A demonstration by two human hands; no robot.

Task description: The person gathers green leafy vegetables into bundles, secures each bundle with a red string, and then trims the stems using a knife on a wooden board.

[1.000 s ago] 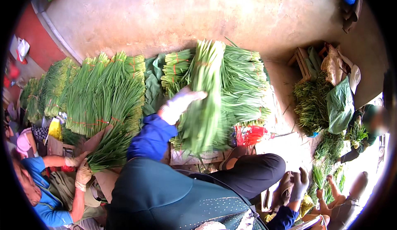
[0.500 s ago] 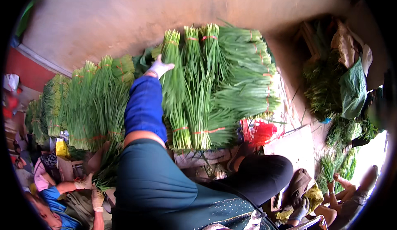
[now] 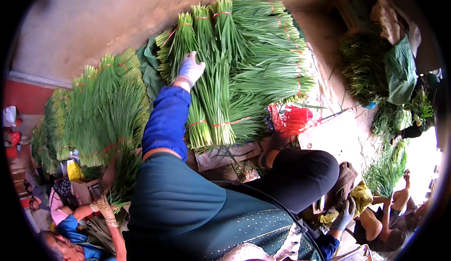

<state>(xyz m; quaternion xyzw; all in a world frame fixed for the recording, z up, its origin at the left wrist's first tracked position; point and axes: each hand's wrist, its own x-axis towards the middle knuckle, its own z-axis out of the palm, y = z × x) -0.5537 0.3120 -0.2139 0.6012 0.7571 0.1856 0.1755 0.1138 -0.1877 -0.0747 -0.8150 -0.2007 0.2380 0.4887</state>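
Note:
My left hand (image 3: 191, 68), in a pale glove and blue sleeve, is over a bundle of garlic chives (image 3: 184, 35) tied near its pale ends with a red band. Its thumb stands apart from the fingers, which touch or nearly touch the leaves. More tied bundles (image 3: 225, 26) lie beside it in a large stack, with others crosswise on the right (image 3: 277, 68). At the lower right, my right hand (image 3: 345, 214), in a grey glove, is near a yellow cloth (image 3: 361, 197). Its fingers look extended, with nothing visible in them.
Another stack of bundles (image 3: 103, 111) stands to the left. Red plastic strips (image 3: 298, 120) lie at the stack's right front corner. A person in blue (image 3: 75, 242) handles greens at the lower left; another person (image 3: 380, 226) holds greens at the right. A wall (image 3: 127, 12) rises behind.
The bundle by my left hand has come to rest on the stack, and the hand has let go, now lower along its leaves. The view has shifted, and my right hand shows farther up.

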